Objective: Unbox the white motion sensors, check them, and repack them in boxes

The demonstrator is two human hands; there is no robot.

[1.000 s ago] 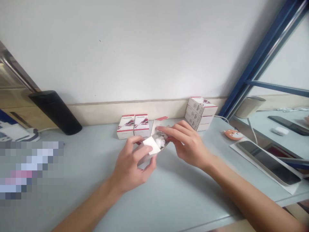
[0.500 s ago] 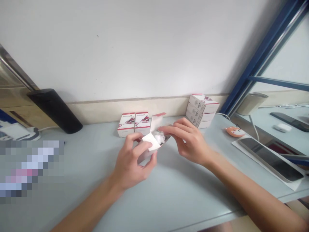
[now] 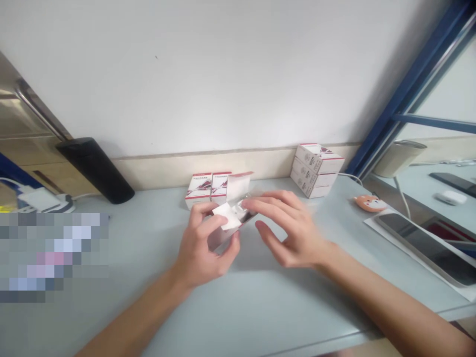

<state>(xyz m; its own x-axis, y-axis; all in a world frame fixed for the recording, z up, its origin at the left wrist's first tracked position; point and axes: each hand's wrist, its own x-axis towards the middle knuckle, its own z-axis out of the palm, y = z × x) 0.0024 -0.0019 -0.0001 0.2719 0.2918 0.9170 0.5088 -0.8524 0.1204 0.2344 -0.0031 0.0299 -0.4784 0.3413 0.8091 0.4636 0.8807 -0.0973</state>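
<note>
My left hand [image 3: 206,245] grips a small white cardboard box [image 3: 219,240] by its sides, the index finger lying on a white side flap [image 3: 227,216]. The box's lid [image 3: 238,187] stands up at the far side. Inside the opening is a whitish, shiny item [image 3: 242,208], too blurred to name. My right hand [image 3: 288,228] is at the opening's right edge, fingers stretched and thumb apart, with fingertips over or touching the contents. Just behind are two white and red printed boxes [image 3: 201,190], partly covered by the lid.
Three similar boxes [image 3: 316,171] are stacked at the wall on the right. A black cylinder [image 3: 96,171] stands at the left. To the right lie an orange animal-face item [image 3: 370,203] and a dark phone-like slab [image 3: 427,248] on white paper. A mirror [image 3: 439,148] leans behind them.
My right thumb has moved down and away from the fingers, so the hand is more spread. The flap under my left index finger tilts slightly further left. The view has shifted a little.
</note>
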